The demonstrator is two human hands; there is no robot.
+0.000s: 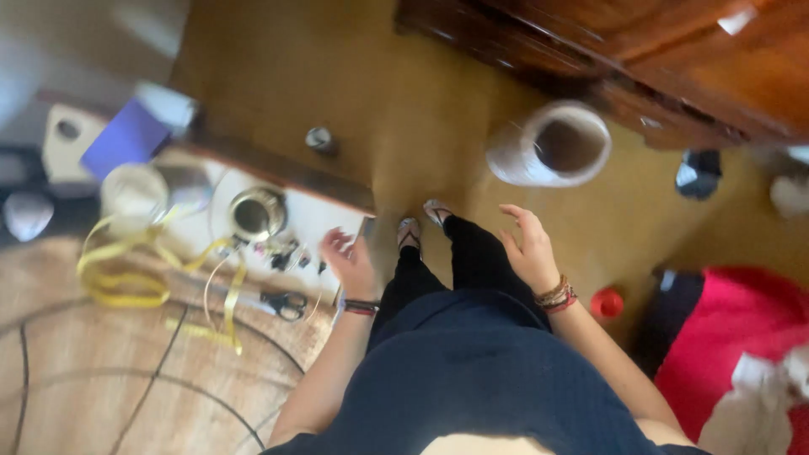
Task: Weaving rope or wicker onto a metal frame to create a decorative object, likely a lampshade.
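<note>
I look down at my own body in dark clothes, with sandalled feet on a brown floor. My left hand (352, 259) hangs by the edge of a wooden table (59, 362), fingers loosely apart and holding nothing. My right hand (529, 246) is out in front of my right leg, also open with nothing in it. Bracelets sit on both wrists. Nearest my left hand lie black scissors (285, 302) and small dark bits on a white sheet.
A yellow tape measure (126, 274), a metal cup (257, 213) and a white container (132, 192) sit on the table. A big white roll (552, 145) stands on the floor ahead. Dark wooden furniture (640, 50) is at top right, red cloth (742, 329) at right.
</note>
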